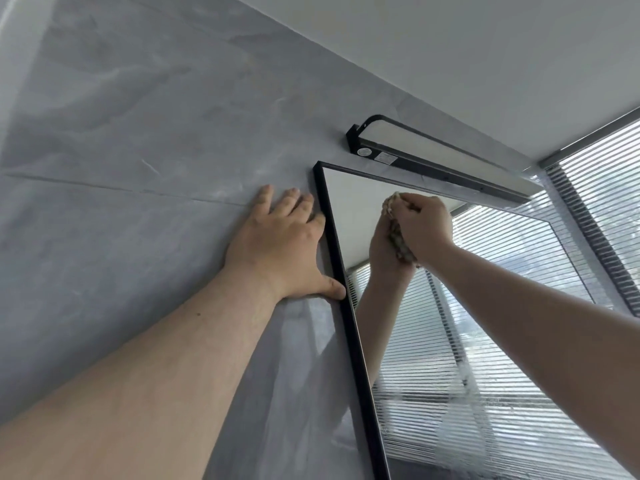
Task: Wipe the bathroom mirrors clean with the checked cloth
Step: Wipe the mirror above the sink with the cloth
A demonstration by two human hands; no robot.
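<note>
Now, centre frame, the left hand (280, 244) lies flat on the grey wall (138, 133), fingers spread, thumb touching the mirror (485, 341) frame. Right of centre, the right hand (424, 226) fists the bunched cloth (398, 242) against the mirror's upper glass, below the lamp (433, 157).

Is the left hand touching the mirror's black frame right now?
Touching. The head view shows the left hand flat on the grey wall, thumb tip and fingertips meeting the mirror's black frame.
</note>
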